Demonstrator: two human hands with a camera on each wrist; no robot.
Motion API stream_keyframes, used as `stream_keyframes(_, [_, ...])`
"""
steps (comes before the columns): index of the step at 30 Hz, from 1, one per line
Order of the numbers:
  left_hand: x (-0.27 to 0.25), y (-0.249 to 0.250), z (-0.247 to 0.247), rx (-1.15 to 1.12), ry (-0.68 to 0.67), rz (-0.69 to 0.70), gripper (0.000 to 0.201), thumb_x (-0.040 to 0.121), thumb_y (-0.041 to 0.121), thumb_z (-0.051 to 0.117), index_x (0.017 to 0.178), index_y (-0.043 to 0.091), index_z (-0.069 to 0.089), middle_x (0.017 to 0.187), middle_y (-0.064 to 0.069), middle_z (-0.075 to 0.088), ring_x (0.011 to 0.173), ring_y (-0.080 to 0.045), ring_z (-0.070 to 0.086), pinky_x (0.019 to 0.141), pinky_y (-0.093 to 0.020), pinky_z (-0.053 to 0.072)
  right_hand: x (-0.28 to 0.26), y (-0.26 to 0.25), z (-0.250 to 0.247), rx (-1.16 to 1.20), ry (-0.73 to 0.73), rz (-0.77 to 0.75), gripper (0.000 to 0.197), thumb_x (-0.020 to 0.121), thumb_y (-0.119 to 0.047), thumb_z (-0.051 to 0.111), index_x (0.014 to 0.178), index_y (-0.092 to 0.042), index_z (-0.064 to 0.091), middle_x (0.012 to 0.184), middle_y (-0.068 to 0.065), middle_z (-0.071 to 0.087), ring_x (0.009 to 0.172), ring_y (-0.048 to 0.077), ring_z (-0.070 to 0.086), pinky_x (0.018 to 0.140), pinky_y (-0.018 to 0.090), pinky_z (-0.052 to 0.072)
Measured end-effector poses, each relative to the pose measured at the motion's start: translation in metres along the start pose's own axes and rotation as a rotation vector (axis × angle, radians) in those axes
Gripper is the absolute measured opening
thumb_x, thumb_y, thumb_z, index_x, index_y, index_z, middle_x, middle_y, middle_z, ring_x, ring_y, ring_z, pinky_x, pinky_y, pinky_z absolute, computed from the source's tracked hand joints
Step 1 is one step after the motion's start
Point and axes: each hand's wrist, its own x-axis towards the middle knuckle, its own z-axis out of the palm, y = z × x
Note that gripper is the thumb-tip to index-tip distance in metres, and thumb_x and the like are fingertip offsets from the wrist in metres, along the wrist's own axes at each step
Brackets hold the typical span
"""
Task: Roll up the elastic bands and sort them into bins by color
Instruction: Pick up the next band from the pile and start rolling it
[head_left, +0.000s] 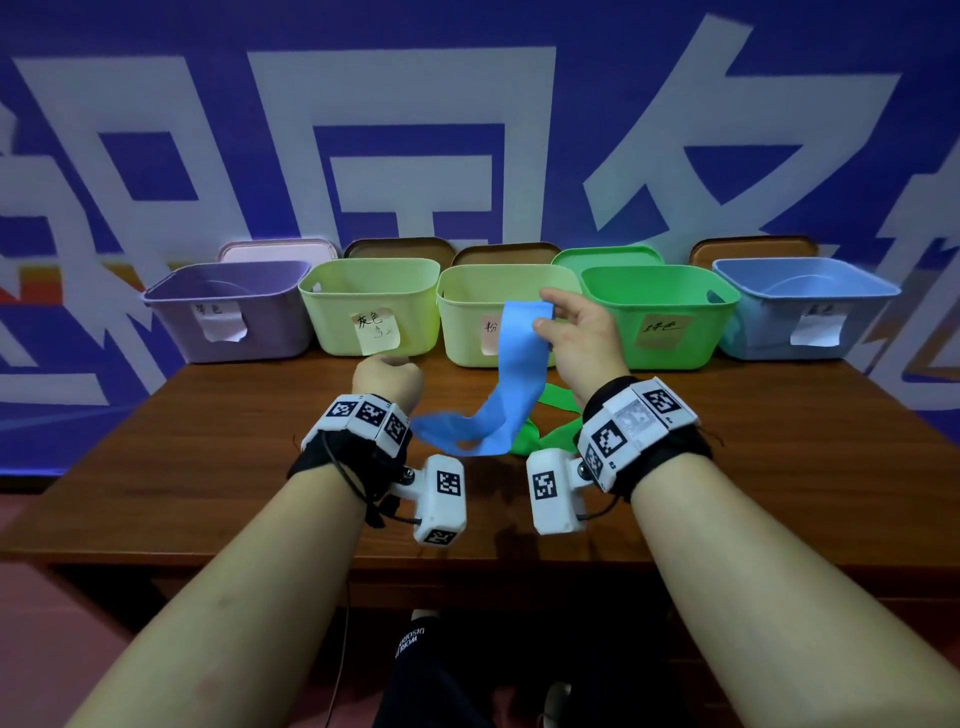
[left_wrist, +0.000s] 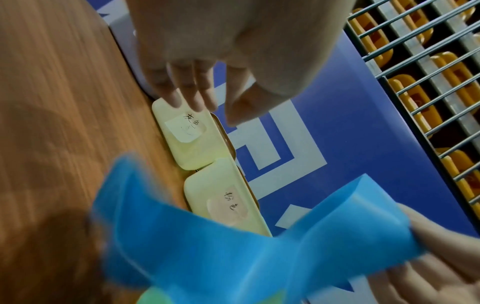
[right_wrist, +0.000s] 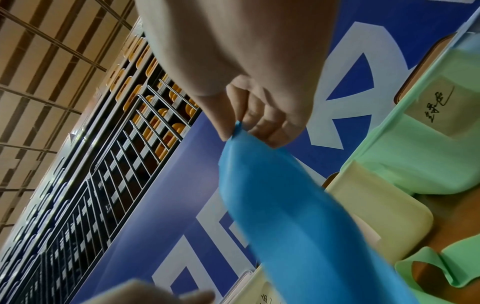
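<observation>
Our right hand (head_left: 582, 338) pinches the blue band (head_left: 511, 384) by its top end (tail trails to the table (head_left: 208, 467)); left hand (head_left: 387, 379) empty, fingers loose.

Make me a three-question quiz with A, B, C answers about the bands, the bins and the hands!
1. Where is the green band?
A. on the table
B. in the green bin
C. in the left hand

2. How many bins stand in the row?
A. three
B. five
C. seven

3. What is the right hand doing?
A. resting flat on the table
B. pinching the blue band
C. holding a lid

Answers:
1 A, the green band lies on the wood behind the blue one.
2 B, purple bin, two yellow-green bins, green bin and blue bin.
3 B, thumb and fingers nip the band's top end while it hangs down; the left hand holds nothing.
</observation>
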Motion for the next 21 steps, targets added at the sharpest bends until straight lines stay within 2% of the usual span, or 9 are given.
stream_keyframes(2, [-0.004, 0.006, 0.001, -0.125, -0.046, 0.052, 0.036, 0.087, 0.001, 0.053, 0.119, 0.013, 0.063, 0.097, -0.011, 0.065, 0.083, -0.025, 0.062, 0.067, -0.029, 0.05, -0.001, -0.001, 0.001, -0.023, -0.028, -0.01, 0.04, 0.086, 0.007, 0.057, 0.124, -0.004, 0.06, 0.109, 0.006, 0.061, 0.104, 0.017, 0.056, 0.098, 0.035, 0.047])
stream_keyframes(4, [-0.011, 0.016, 0.005, -0.243, -0.161, 0.126, 0.027, 0.089, 0.014, 0.06, 0.115, 0.019, 0.064, 0.106, -0.008, 0.067, 0.098, -0.024, 0.063, 0.083, -0.036, 0.051, -0.004, -0.005, 0.005, -0.04, -0.057, -0.021, 0.034, 0.085, 0.005, 0.059, 0.118, -0.004, 0.064, 0.091, -0.003, 0.061, 0.094, 0.015, 0.057, 0.092, 0.031, 0.049])
stream_keyframes(5, [-0.015, 0.021, 0.007, -0.269, -0.241, 0.163, 0.02, 0.09, 0.022, 0.062, 0.11, 0.022, 0.064, 0.106, -0.003, 0.067, 0.099, -0.02, 0.062, 0.083, -0.035, 0.049, -0.005, -0.007, 0.007, -0.048, -0.062, -0.032, 0.029, 0.086, 0.003, 0.06, 0.113, -0.003, 0.066, 0.085, -0.005, 0.06, 0.091, 0.015, 0.058, 0.089, 0.03, 0.05])
stream_keyframes(6, [-0.02, 0.027, 0.009, -0.281, -0.318, 0.192, 0.013, 0.091, 0.028, 0.062, 0.103, 0.024, 0.065, 0.103, 0.001, 0.067, 0.097, -0.015, 0.062, 0.082, -0.033, 0.048, -0.005, -0.01, 0.009, -0.054, -0.061, -0.045, 0.024, 0.086, 0.001, 0.061, 0.109, -0.004, 0.068, 0.083, -0.005, 0.061, 0.09, 0.015, 0.059, 0.088, 0.03, 0.05])
stream_keyframes(8, [-0.026, 0.039, 0.011, -0.296, -0.408, 0.238, 0.004, 0.091, 0.027, 0.062, 0.091, 0.025, 0.066, 0.091, 0.004, 0.067, 0.088, -0.01, 0.062, 0.08, -0.03, 0.046, -0.006, -0.015, 0.012, -0.06, -0.055, -0.067, 0.018, 0.087, -0.002, 0.062, 0.103, -0.005, 0.07, 0.086, -0.002, 0.064, 0.088, 0.015, 0.06, 0.083, 0.024, 0.051])
stream_keyframes(11, [-0.027, 0.047, 0.011, -0.321, -0.38, 0.276, 0.01, 0.09, 0.013, 0.063, 0.081, 0.018, 0.066, 0.076, 0.0, 0.064, 0.072, -0.012, 0.059, 0.075, -0.028, 0.046, -0.006, -0.023, 0.013, -0.05, -0.045, -0.092, 0.017, 0.088, -0.003, 0.062, 0.102, -0.005, 0.07, 0.087, -0.002, 0.064, 0.086, 0.012, 0.06, 0.075, 0.015, 0.048])
stream_keyframes(15, [-0.032, 0.055, 0.006, -0.36, -0.371, 0.301, 0.014, 0.091, 0.011, 0.061, 0.077, 0.015, 0.063, 0.078, -0.003, 0.062, 0.074, -0.014, 0.059, 0.068, -0.024, 0.048, -0.007, -0.034, 0.012, -0.074, -0.034, -0.153, 0.016, 0.088, -0.006, 0.063, 0.101, -0.006, 0.072, 0.086, -0.006, 0.063, 0.074, 0.0, 0.055, 0.062, 0.002, 0.041])
stream_keyframes(18, [-0.04, 0.063, 0.0, -0.373, -0.4, 0.33, 0.013, 0.092, 0.011, 0.059, 0.08, 0.014, 0.06, 0.084, -0.005, 0.061, 0.076, -0.014, 0.059, 0.064, -0.02, 0.05, -0.011, -0.042, 0.012, -0.07, -0.047, -0.167, 0.012, 0.089, -0.008, 0.062, 0.097, -0.009, 0.071, 0.082, -0.008, 0.062, 0.073, -0.002, 0.054, 0.062, 0.006, 0.042])
stream_keyframes(21, [-0.05, 0.073, -0.006, -0.364, -0.388, 0.381, 0.006, 0.092, 0.01, 0.059, 0.092, 0.013, 0.064, 0.089, -0.003, 0.064, 0.082, -0.014, 0.06, 0.066, -0.022, 0.05, -0.018, -0.053, 0.012, -0.046, -0.071, -0.185, 0.009, 0.09, -0.007, 0.061, 0.09, -0.013, 0.068, 0.079, -0.01, 0.062, 0.076, 0.003, 0.058, 0.073, 0.015, 0.049])
